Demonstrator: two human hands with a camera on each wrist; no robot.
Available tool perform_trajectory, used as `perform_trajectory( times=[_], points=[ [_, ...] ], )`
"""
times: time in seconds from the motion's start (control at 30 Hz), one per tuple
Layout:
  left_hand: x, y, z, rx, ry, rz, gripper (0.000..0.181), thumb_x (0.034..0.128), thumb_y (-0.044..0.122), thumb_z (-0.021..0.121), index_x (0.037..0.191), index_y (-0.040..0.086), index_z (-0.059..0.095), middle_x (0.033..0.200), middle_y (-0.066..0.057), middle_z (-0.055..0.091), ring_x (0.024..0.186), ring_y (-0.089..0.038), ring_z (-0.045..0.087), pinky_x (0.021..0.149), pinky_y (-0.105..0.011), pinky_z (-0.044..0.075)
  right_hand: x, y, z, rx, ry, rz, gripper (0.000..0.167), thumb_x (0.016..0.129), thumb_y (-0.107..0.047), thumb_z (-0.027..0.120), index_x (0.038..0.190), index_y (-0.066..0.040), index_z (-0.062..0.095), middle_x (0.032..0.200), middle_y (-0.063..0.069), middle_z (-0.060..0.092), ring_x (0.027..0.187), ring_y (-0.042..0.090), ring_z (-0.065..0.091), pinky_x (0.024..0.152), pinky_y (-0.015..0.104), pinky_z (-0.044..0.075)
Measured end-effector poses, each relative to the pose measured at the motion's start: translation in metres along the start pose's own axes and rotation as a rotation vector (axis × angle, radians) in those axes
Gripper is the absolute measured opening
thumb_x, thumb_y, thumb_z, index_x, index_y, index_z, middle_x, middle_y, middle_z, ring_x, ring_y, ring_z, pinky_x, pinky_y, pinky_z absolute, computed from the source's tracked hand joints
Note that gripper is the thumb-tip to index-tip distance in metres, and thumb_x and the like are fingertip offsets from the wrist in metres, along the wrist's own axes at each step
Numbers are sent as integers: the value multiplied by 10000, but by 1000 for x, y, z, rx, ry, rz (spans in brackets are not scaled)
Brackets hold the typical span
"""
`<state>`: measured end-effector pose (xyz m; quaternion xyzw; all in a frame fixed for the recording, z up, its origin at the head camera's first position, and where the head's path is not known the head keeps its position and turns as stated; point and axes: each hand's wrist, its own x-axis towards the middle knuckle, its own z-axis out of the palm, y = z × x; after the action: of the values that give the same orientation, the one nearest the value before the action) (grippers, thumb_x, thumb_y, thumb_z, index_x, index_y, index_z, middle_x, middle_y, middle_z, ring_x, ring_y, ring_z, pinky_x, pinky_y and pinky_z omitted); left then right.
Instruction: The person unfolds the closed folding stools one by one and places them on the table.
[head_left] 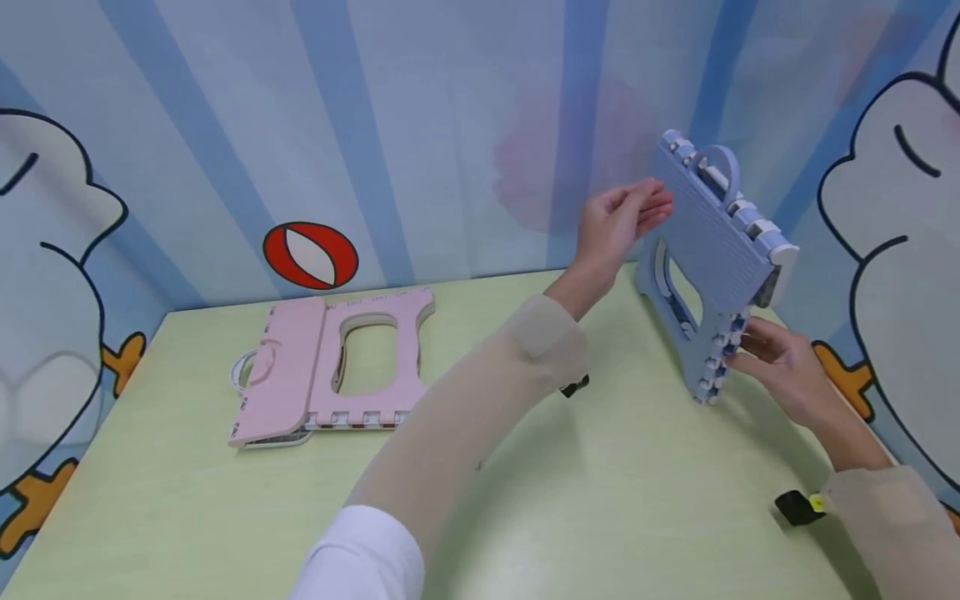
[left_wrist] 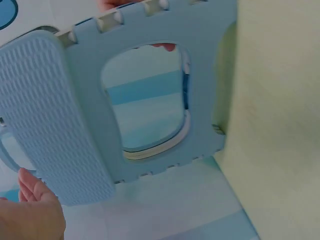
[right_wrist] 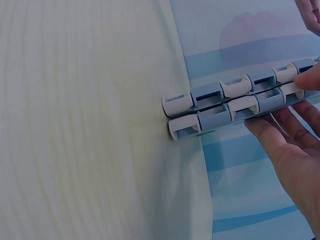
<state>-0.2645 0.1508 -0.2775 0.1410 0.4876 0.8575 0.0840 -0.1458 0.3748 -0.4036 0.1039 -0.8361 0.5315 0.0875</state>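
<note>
A blue folding stool point(head_left: 716, 242) stands folded flat and upright on its legs at the right of the table, its handle on top. My right hand point(head_left: 787, 375) pinches its hinged side edge low down; in the right wrist view, thumb and fingers of the hand point(right_wrist: 295, 150) lie on either side of the white and blue hinges point(right_wrist: 230, 102). My left hand point(head_left: 618, 225) is raised beside the stool's ribbed top panel, fingers together and slightly bent, holding nothing. The left wrist view shows this hand point(left_wrist: 35, 215) near the ribbed panel point(left_wrist: 55, 120) and handle; whether it touches is unclear.
A pink folding stool point(head_left: 292, 367) lies folded flat on the light green table point(head_left: 600, 517), left of centre, its handle toward the left. Behind the table hangs a blue striped backdrop point(head_left: 465, 150) with cartoon figures at both sides.
</note>
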Motion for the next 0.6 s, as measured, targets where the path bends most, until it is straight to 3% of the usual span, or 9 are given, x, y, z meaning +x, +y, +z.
perform_trajectory(
  times=[0.17, 0.3, 0.43, 0.6],
  points=[
    [-5, -14, -14, 81, -15, -43, 232, 1009, 88, 595, 1129, -93, 679, 932, -138, 731, 835, -152, 716, 831, -280, 570, 0, 1, 0, 35, -9, -1, 502, 983, 26, 578, 1466, -89, 503, 1269, -234, 524, 1109, -59, 523, 864, 92, 464],
    [-13, -26, -20, 200, -89, -150, 245, 1000, 96, 617, 1183, -59, 664, 950, -108, 722, 857, -159, 704, 825, -281, 573, -1, 4, 0, 48, -18, -21, 493, 987, 33, 564, 1462, -84, 507, 1276, -209, 542, 1109, -37, 543, 863, 108, 477],
    [-22, -36, -19, 372, -198, -221, 286, 976, 126, 662, 1239, 15, 655, 972, -18, 703, 915, -158, 697, 820, -267, 570, 1, 7, -2, 41, -13, -35, 488, 990, 31, 558, 1462, -83, 508, 1281, -205, 545, 1110, -39, 547, 862, 109, 480],
    [-33, -49, -9, 669, -280, -216, 390, 922, 198, 743, 1289, 118, 641, 1047, 69, 685, 902, -19, 630, 755, -164, 520, 2, 7, -4, 57, -10, -47, 507, 992, 40, 546, 1479, -87, 488, 1304, -193, 530, 1110, -39, 550, 862, 104, 478]
  ],
)
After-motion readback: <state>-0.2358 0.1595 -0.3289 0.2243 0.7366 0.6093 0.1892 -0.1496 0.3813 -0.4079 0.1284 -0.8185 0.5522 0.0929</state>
